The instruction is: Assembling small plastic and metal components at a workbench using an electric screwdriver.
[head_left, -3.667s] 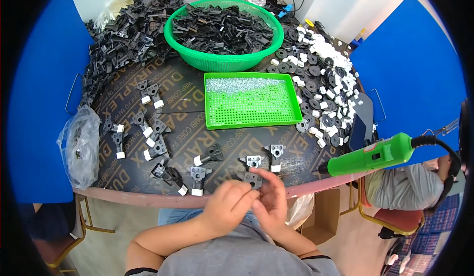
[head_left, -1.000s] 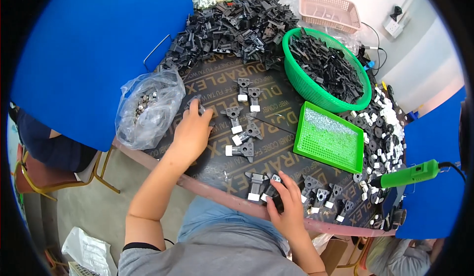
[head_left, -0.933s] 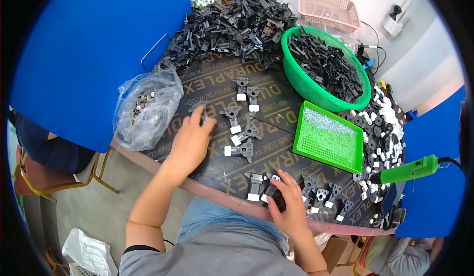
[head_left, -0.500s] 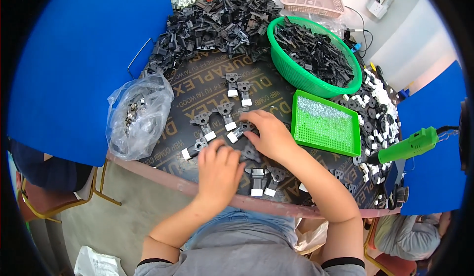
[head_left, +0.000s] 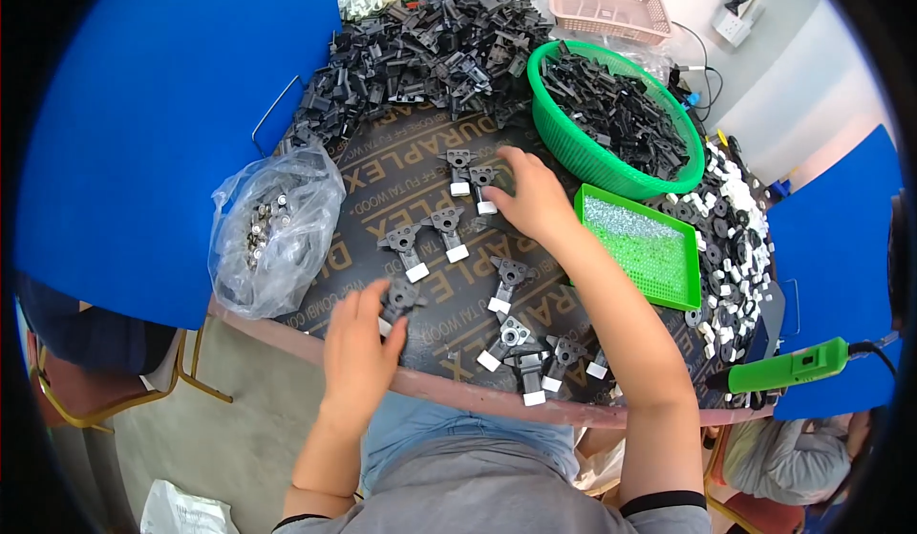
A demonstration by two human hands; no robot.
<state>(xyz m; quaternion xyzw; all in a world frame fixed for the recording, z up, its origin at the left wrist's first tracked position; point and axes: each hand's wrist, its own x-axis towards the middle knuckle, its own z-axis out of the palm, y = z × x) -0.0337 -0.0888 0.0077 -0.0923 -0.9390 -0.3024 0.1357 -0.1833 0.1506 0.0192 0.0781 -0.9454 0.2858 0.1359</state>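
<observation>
My left hand (head_left: pixel 359 348) is at the near left of the table, its fingers and thumb around a black winged plastic part (head_left: pixel 402 298) whose white end block is partly covered. My right hand (head_left: pixel 535 200) reaches farther out, finger and thumb apart beside another black winged part (head_left: pixel 482 181) with a white block. The thumb tip is at its stem. Just left of that lies a similar part (head_left: pixel 459 160). Two more, a winged part (head_left: pixel 444 221) and its neighbour (head_left: pixel 404 240), lie between my hands. Nearer me several of these parts, including one winged part (head_left: pixel 512 271), form a loose group.
A heap of black parts (head_left: pixel 430 52) covers the back. A round green basket (head_left: pixel 544 114) of black pieces and a green tray (head_left: pixel 690 290) of tiny clear pieces stand right. White and black bits (head_left: pixel 731 228) and a green electric screwdriver (head_left: pixel 788 367) are beyond. Left is a plastic bag (head_left: pixel 229 238) with metal pieces.
My right hand has moved away from me to the far pair of parts. Two parts formerly by it now lie nearer the front group. My left hand has shifted left onto the nearest left part.
</observation>
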